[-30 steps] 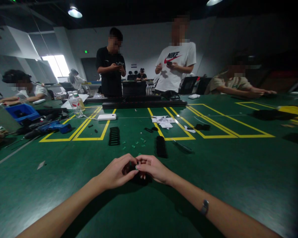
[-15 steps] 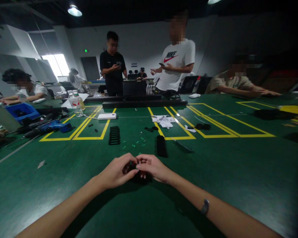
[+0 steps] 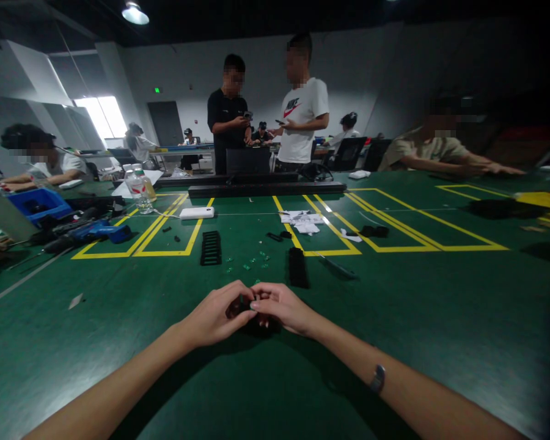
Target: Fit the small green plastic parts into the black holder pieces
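Note:
Close together at the table's near middle, my left hand (image 3: 227,310) and my right hand (image 3: 279,307) meet at their fingertips. Both are closed in a pinch around something small and dark, mostly hidden by the fingers, so its kind cannot be made out. Just beyond them lie several small clear green pieces (image 3: 247,266) scattered on the green tabletop (image 3: 174,391). A black slotted frame (image 3: 211,248) lies ahead of my left hand. To the right of the green pieces is a black rectangular part (image 3: 297,267).
Farther off are white papers (image 3: 302,221), a white power bank (image 3: 197,212), a bottle (image 3: 140,190) and long black bars (image 3: 266,190). A blue power drill (image 3: 101,232) and a blue bin (image 3: 41,205) sit at left. Two people stand beyond the table; others sit around it.
My hands keep almost the same place and pinch, with slight finger movement. Beyond the table, the two standing people have moved closer together.

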`<state>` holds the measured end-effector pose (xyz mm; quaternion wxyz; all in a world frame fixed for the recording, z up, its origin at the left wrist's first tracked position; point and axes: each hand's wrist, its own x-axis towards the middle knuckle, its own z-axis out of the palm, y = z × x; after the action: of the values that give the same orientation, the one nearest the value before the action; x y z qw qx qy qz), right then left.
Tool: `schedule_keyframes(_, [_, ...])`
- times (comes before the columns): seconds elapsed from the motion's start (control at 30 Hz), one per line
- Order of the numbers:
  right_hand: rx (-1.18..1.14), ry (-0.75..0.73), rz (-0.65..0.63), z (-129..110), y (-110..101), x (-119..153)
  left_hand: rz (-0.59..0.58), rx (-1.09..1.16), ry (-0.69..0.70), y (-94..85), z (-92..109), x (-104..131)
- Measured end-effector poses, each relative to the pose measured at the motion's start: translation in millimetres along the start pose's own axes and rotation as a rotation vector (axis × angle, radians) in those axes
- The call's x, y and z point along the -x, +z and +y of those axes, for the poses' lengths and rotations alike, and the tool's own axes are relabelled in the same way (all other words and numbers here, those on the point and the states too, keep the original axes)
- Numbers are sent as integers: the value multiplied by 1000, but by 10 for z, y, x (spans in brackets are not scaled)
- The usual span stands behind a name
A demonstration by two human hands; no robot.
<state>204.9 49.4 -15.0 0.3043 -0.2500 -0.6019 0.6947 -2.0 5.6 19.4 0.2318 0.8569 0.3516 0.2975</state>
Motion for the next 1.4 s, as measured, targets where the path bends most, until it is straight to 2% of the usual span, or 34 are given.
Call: schedule_keyframes(1.4, [9,8,-24,0,-7,-2,-19,-8,4,-13,2,-3])
